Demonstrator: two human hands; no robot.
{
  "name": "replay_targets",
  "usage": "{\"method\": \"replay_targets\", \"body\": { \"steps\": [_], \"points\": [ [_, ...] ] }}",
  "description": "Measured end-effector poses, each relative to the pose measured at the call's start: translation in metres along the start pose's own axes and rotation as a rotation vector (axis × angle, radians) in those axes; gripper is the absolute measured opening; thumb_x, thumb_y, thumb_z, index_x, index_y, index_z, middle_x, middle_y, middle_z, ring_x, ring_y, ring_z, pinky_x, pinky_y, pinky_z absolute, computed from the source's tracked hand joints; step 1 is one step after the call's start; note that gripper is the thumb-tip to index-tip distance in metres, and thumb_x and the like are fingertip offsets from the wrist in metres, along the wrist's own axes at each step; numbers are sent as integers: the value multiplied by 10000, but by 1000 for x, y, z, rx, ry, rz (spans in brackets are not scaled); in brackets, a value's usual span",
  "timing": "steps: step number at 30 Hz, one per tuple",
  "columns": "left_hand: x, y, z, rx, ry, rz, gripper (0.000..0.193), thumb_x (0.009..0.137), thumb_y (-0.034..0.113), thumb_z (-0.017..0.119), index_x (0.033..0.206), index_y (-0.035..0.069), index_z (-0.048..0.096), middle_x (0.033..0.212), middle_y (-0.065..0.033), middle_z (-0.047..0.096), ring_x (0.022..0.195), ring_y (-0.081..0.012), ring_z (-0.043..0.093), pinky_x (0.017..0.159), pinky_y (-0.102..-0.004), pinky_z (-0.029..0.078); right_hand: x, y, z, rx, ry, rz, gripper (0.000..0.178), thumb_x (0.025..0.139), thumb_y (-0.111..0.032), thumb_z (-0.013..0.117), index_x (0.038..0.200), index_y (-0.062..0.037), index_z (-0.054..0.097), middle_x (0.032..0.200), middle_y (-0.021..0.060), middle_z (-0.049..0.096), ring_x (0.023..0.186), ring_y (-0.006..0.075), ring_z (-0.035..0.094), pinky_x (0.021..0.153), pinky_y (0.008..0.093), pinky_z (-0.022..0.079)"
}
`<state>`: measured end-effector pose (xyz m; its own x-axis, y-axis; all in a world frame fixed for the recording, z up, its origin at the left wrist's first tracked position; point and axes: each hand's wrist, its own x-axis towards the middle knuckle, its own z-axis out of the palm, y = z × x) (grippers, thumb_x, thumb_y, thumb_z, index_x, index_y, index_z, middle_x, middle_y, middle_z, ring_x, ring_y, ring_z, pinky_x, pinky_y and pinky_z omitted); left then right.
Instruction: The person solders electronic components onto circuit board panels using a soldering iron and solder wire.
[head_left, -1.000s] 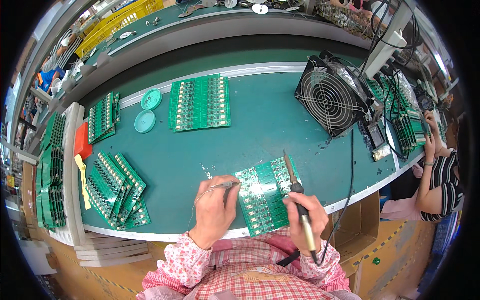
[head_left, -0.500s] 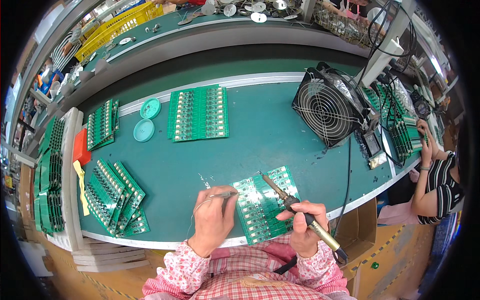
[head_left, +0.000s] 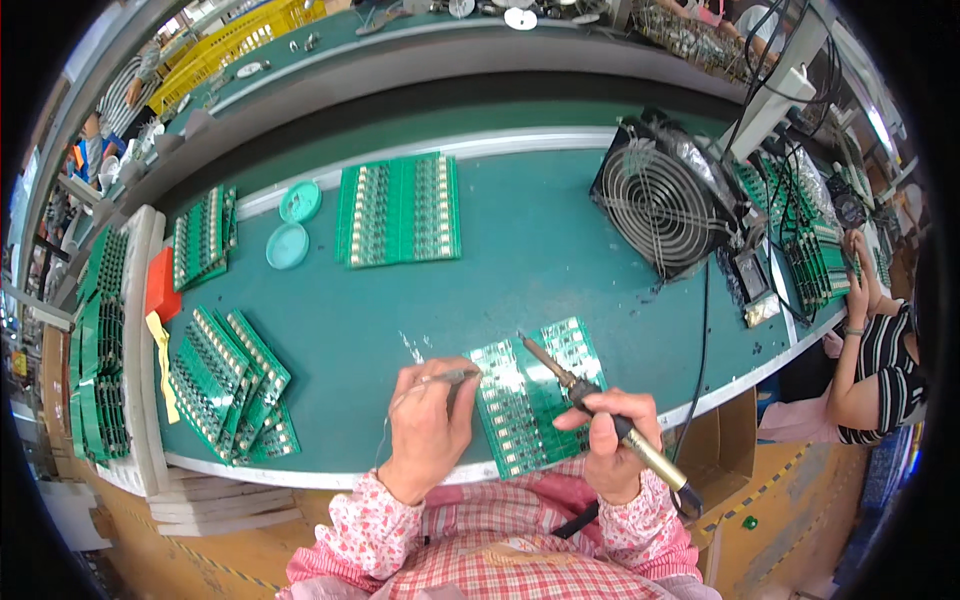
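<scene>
In front of me at the near edge of the table lies a green circuit board panel [head_left: 515,420] with rows of small white parts. My right hand [head_left: 618,440] is closed around a soldering iron [head_left: 643,458], whose tip hovers over or near the panel's far edge; contact cannot be made out. My left hand [head_left: 430,425] pinches a slim grey tube [head_left: 448,377] with thin solder wire [head_left: 384,437] trailing from it. That tube points at the panel's upper left corner.
Stacked circuit boards stand at the far middle [head_left: 398,212] and left [head_left: 228,385]. Two turquoise dishes [head_left: 288,246] and a red block [head_left: 162,284] are at far left. A black fan [head_left: 660,205] stands right, its cable [head_left: 703,345] crossing the table. A co-worker [head_left: 875,370] handles boards at right.
The view has shifted slightly, so the table's things sit a little higher in it. Both hands keep their grips, with the iron and the tube still by the panel.
</scene>
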<state>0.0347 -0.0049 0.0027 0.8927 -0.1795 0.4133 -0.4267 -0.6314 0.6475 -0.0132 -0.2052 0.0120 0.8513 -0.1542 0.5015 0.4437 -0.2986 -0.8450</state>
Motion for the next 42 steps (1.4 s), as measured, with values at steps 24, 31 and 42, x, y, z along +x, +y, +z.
{"method": "replay_targets", "body": {
  "steps": [24, 31, 42],
  "points": [
    [0, -2, 2, -14, 14, 6, 121, 852, 0, 699, 960, 29, 652, 963, -101, 705, 883, -297, 661, 835, -376, 486, 1, 0, 7, -33, -256, 179, 89, 946, -100, 626, 998, -28, 642, 734, 69, 740, 677, 139, 729, 624, 257, 542],
    [-1, -2, 2, -16, 19, -4, 118, 855, 6, 701, 962, 28, 654, 969, -104, 708, 877, -303, 661, 830, -378, 487, 0, 3, 4, -18, -284, 128, 88, 903, -49, 670, 981, -13, 678, 776, 79, 741, 712, 180, 743, 643, 278, 562],
    [0, 0, 2, -18, 12, -9, 126, 850, 4, 708, 964, 25, 660, 970, -109, 709, 877, -304, 663, 833, -378, 487, -6, -1, 2, -54, -189, 118, 85, 891, -48, 681, 970, -19, 668, 729, 70, 736, 669, 177, 727, 619, 277, 553]
  ]
}}
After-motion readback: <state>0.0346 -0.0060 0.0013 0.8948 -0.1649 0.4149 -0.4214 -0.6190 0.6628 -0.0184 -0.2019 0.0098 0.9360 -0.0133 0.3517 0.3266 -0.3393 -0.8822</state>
